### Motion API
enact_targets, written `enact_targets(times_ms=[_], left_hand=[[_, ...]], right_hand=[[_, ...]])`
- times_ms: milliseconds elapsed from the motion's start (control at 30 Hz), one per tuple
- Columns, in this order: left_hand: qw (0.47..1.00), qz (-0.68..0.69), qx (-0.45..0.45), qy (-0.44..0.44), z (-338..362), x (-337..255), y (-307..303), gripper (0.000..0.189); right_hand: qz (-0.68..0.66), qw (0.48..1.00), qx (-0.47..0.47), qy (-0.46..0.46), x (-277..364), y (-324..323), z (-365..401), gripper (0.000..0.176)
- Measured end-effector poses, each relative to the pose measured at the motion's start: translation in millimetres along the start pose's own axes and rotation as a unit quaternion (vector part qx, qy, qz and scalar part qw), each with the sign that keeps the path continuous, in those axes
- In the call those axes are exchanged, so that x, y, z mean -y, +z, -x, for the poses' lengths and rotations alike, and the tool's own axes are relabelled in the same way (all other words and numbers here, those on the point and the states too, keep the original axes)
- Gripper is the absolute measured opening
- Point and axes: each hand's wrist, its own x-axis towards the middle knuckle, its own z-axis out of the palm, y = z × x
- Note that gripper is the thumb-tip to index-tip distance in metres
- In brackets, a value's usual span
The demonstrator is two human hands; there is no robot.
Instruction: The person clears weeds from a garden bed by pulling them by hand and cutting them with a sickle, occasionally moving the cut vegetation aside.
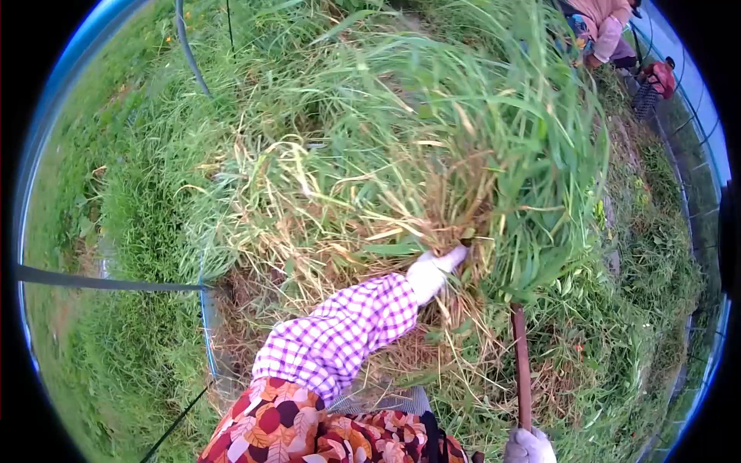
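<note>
My left hand (436, 274), in a white glove with a purple checked sleeve above it, is closed around the base of a thick clump of long grass (471, 185). The stems fan upward from the fist, brown and dry low down, green at the tips. At the bottom edge, my right hand (529, 447), also white-gloved, grips the lower end of a brown wooden handle (522, 366). That handle points up toward the clump, and its far end is hidden in the grass, so the kind of tool does not show.
Cut-looking straw (285, 224) lies left of the clump. A dark strap-like line (116, 279) runs in from the left, and a dark tube (189, 46) hangs at upper left. Two other people bend low at upper right, one in a pink top (606, 23), one in red (661, 77).
</note>
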Motion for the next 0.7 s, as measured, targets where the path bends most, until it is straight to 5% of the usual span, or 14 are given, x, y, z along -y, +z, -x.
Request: enact_targets(times_ms=[33,133,167,200,233,267,300,367,400,467,533,600,667,700], left_hand=[[0.989,-0.123,0.008,-0.079,-11,-3,24,0.091],[0.925,-0.316,0.102,-0.183,-50,18,85,0.081],[0.928,-0.309,0.093,-0.187,-47,29,83,0.081],[0.906,-0.379,0.101,-0.157,-40,34,87,0.07],[0.878,-0.449,0.109,-0.129,-34,38,90,0.06],[0.842,-0.516,0.118,-0.103,-30,39,90,0.051],[0.846,-0.516,0.124,-0.056,-19,39,78,0.052],[0.851,-0.514,0.064,0.092,2,61,22,0.056],[0.838,-0.508,0.001,0.2,9,83,-10,0.059],[0.823,-0.508,-0.115,0.228,44,83,-76,0.059],[0.785,-0.561,-0.212,0.152,82,99,-145,0.059],[0.809,-0.513,-0.286,-0.006,136,114,-206,0.057],[0.767,-0.502,-0.381,-0.125,188,152,-253,0.054],[0.792,-0.437,-0.401,-0.14,219,155,-266,0.053]], right_hand=[[-0.086,0.995,0.017,0.044,-3,2,-16,0.022],[-0.295,0.941,0.083,0.143,-16,15,-101,0.037],[-0.183,0.968,0.17,0.018,-37,5,-149,0.034],[-0.49,0.812,0.237,0.212,-35,25,-184,0.034],[-0.522,0.784,0.218,0.256,-36,36,-205,0.044],[-0.301,0.919,0.242,0.081,-69,10,-272,0.04],[-0.45,0.833,0.303,0.11,-88,4,-306,0.04],[-0.198,0.941,0.244,-0.123,-83,9,-340,0.037],[-0.17,0.965,0.123,-0.159,-75,2,-356,0.035],[-0.077,0.97,-0.144,-0.179,-60,-13,-387,0.03],[-0.014,0.937,-0.292,-0.193,-16,-7,-331,0.034],[0.169,0.878,-0.39,-0.22,13,-2,-281,0.041],[0.252,0.863,-0.316,-0.304,33,30,-233,0.04],[0.319,0.852,-0.24,-0.339,45,60,-216,0.038]])
